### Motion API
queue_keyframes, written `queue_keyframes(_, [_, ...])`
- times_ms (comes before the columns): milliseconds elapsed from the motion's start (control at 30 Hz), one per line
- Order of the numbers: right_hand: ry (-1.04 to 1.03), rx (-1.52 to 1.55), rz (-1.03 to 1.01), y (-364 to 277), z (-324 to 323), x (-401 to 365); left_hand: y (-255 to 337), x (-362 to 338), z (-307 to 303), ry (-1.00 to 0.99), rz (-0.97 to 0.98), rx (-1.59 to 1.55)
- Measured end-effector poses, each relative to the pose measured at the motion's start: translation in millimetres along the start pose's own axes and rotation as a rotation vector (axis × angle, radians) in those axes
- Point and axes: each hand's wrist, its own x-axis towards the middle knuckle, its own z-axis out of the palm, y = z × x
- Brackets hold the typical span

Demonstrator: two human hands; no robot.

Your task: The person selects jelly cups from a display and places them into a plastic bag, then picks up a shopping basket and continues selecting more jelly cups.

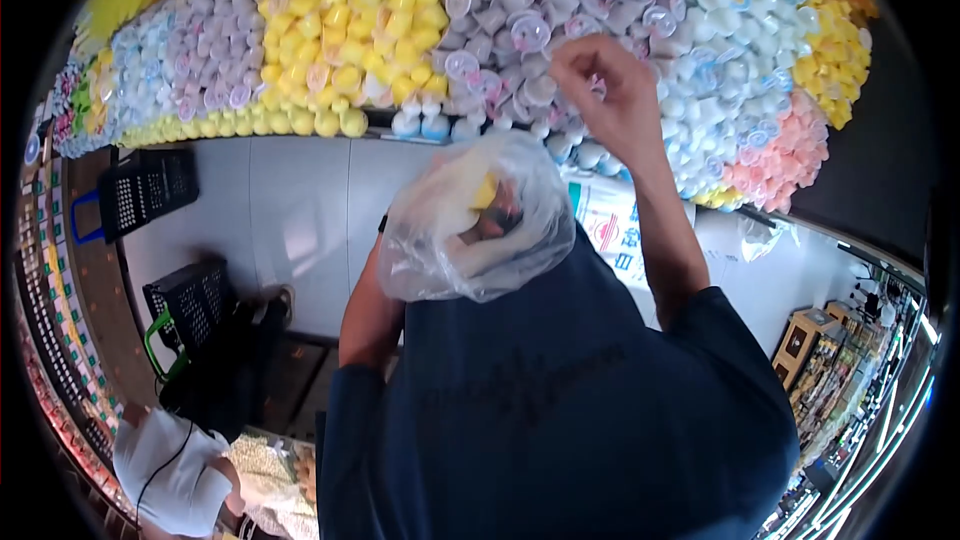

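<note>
A clear plastic bag (480, 225) hangs in front of my chest, with a yellow item (485, 192) and darker contents showing through it. My left hand (495, 240) is inside or behind the bag, blurred by the plastic, and its fingers are hard to make out. Raised over the grey-purple cups (490, 15), my right hand (608, 90) has thumb and fingertips curled together. Whatever may be between those fingertips is too small to tell. Yellow cups (350, 15) lie left of it, and pale blue-white cups (715, 70) lie to its right.
Pink cups (785, 155) fill the display's right end. A printed white sack (615, 225) stands below the display edge. Black baskets with a blue handle (150, 190) and a green handle (190, 305) are at left. Another person (180, 470) in a white top is at lower left.
</note>
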Motion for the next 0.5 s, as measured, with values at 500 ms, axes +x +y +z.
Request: queue_keyframes(500, [-0.458, -0.45, -0.349, -6.8, 48.7, -85.9, 18.9, 6.6, 12.1, -0.072, -0.032, -0.234])
